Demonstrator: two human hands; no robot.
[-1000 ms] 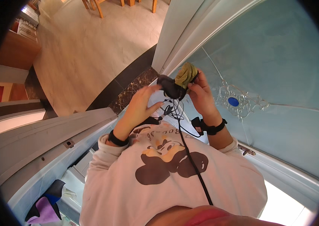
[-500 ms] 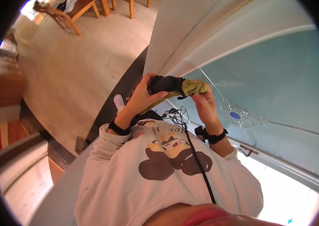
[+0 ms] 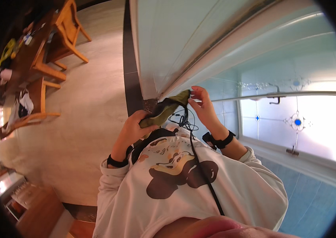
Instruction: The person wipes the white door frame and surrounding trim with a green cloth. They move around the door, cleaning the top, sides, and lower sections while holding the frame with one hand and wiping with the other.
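Observation:
An olive-green and black piece of cloth [image 3: 171, 104] is stretched between my hands in front of my waist; its exact kind does not show. My left hand [image 3: 133, 127] grips its lower left end, thumb on the near side and fingers behind. At the upper right end, my right hand [image 3: 202, 102] pinches the cloth's edge between thumb and fingers. A dark strip runs along the cloth. Just beneath it hangs a tangle of thin black cable [image 3: 184, 120], from which a thicker black cord [image 3: 205, 174] runs down over my printed sweatshirt.
White door panels [image 3: 176, 43] stand close ahead. Decorated glass panes [image 3: 299, 121] with a handle [image 3: 276, 95] and a latch [image 3: 293, 150] are on the right. Wooden chairs [image 3: 70, 33] and a cluttered table [image 3: 33, 51] stand at the far left on the pale floor [image 3: 92, 99].
The view has swung round to the right. The cloth, bunched up before, is now drawn out slantwise; my left hand sits lower, and my right hand has moved to the cloth's upper edge.

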